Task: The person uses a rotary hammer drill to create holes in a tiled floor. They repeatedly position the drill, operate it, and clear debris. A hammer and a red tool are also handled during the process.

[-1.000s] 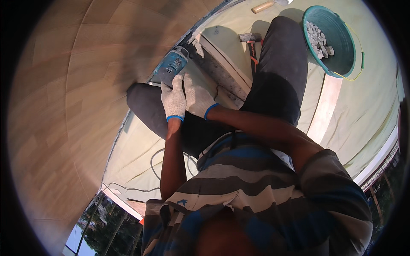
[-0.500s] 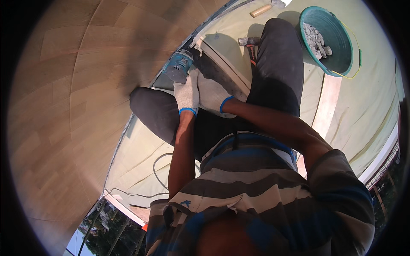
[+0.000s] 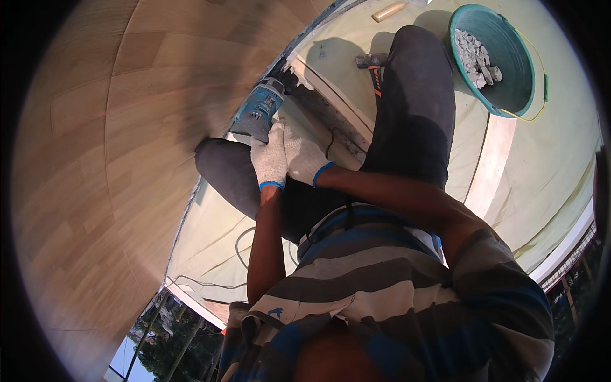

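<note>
1. Two gloved hands of ours grip one blue power tool [image 3: 258, 114], which sits low at the foot of the wood-look wall [image 3: 95, 159], its nose towards the rough groove [image 3: 331, 121] where wall meets floor
2. Our left hand [image 3: 268, 160] is closed around the tool's rear; our right hand [image 3: 304, 159] wraps in beside it, touching the left, likely so both can steady the tool against the wall
3. We sit on the floor with knees spread, the left leg [image 3: 223, 172] folded just under the tool and the right leg [image 3: 414, 108] stretched past the groove, which keeps the work between our thighs
4. A pale sheet [image 3: 547, 165] covers the floor, seemingly to catch dust and chips
5. A hammer [image 3: 372, 63] lies just beside the right leg, within reach
6. A teal bucket [image 3: 528, 83] holding grey rubble stands near the right knee
7. A cord [image 3: 242, 245] trails over the sheet by our left side; we cannot tell where it ends
</note>
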Available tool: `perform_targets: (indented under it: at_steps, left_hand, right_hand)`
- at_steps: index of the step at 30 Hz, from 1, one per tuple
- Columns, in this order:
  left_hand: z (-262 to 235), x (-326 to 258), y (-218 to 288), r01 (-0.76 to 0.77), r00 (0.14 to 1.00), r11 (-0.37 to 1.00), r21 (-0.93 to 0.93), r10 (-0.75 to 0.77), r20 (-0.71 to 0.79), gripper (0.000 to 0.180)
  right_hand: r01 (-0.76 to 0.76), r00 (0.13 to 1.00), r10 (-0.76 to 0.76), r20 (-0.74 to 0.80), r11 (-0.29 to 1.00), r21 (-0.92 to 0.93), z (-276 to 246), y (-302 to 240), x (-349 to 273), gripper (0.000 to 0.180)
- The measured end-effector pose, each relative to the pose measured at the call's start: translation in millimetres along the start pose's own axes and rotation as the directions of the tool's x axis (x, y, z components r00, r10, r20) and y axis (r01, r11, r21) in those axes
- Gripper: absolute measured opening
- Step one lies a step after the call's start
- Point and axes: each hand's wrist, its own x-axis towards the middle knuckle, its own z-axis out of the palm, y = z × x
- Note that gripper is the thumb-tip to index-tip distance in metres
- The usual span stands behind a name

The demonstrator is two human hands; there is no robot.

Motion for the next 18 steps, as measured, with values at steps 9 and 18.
perform_targets:
  at_steps: [9,18]
  left_hand:
    - [-4,-2,-2,0.119,0.993,0.981,-0.156,-0.117,0.026,0.042]
    - [10,2,-4,0.067,0.998,0.997,-0.05,-0.068,-0.019,0.037]
  right_hand:
    - [-0.019,1.0,0.02,-0.021,1.0,0.02,-8,-8,-1,0.073]
    - [-0.301,0.941,0.266,0.211,0.941,0.156,-45,-18,9,0.06]
